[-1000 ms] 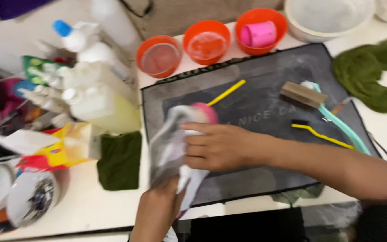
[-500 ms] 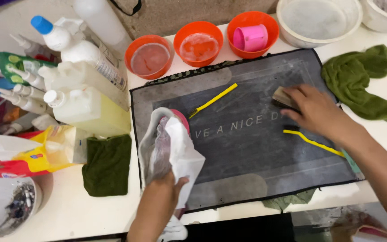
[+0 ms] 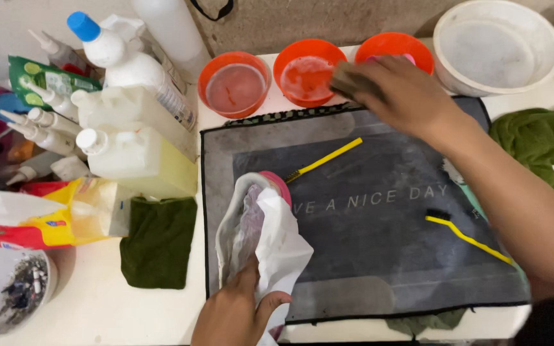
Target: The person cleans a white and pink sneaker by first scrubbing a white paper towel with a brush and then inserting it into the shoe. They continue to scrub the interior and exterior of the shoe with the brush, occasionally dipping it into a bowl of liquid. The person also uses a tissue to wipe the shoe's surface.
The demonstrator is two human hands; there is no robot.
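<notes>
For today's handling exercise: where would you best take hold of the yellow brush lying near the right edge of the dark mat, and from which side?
Probably grip the yellow brush on its thin handle, near the middle, coming from above. It lies flat and slanted on the mat, black bristle head up-left, handle running down-right, with bare mat either side for fingertips.

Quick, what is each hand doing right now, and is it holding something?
Left hand: closed, gripping a white shoe on the grey mat.
Right hand: closed on a scrub brush, over the middle orange bowl.
</notes>
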